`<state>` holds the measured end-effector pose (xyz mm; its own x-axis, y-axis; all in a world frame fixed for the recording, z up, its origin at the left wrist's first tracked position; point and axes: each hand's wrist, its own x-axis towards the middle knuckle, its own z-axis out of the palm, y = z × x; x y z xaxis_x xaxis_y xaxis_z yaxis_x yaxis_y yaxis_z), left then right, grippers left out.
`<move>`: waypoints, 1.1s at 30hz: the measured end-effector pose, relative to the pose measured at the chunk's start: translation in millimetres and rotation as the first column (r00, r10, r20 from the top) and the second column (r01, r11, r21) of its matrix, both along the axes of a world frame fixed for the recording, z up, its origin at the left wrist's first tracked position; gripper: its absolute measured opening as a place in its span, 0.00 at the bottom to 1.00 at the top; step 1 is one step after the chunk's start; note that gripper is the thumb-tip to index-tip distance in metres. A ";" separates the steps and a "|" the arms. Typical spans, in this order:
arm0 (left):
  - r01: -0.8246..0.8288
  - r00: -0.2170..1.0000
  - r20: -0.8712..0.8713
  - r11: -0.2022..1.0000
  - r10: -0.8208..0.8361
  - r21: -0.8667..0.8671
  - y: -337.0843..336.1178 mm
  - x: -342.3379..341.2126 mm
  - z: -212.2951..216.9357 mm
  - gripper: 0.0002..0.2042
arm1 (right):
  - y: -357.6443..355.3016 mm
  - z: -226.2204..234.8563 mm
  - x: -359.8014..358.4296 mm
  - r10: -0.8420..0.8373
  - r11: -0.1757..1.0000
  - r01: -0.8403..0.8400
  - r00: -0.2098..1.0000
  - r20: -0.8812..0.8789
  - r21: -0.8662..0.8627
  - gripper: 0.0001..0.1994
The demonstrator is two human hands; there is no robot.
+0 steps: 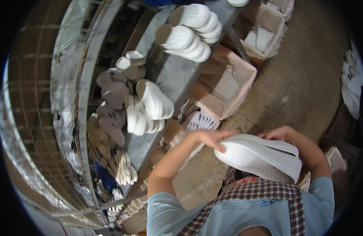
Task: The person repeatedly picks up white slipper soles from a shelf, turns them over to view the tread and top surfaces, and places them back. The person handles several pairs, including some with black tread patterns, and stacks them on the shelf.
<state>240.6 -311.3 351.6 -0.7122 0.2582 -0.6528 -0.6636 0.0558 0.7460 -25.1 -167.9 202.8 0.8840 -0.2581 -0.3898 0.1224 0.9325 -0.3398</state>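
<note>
Low in the frame, against our checked apron [264,192], we clamp a stack of white soles [260,157] between left hand [213,137] and right hand [278,134], keeping them aligned.

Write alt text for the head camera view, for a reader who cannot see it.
Seen from above, a person's left hand and right hand hold a stack of white shoe soles against a checked apron. Left of them, a grey workbench carries more white sole stacks, with cardboard boxes on the floor beside it.
</note>
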 end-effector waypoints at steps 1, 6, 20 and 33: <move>0.051 0.996 0.068 0.998 -0.054 0.045 14.0 3.2 -23.2 0.63 | 9.3 -8.0 2.1 0.025 0.998 -0.026 1.000 0.012 0.053 0.33; -0.213 0.975 0.108 0.957 0.195 0.198 58.7 29.6 -102.4 0.56 | 26.4 -44.8 10.8 0.138 0.962 -0.133 0.990 -0.006 0.238 0.31; -0.784 0.541 -0.418 0.257 0.729 -0.566 -159.4 99.3 -249.5 0.38 | 58.6 -238.7 -1.3 -0.519 0.465 0.870 0.116 -0.847 -0.166 0.16; -0.433 0.548 -0.138 0.139 0.825 -0.890 -242.5 19.7 -700.2 0.37 | 217.5 -375.8 81.5 -0.120 0.540 0.815 0.322 -0.939 0.211 0.09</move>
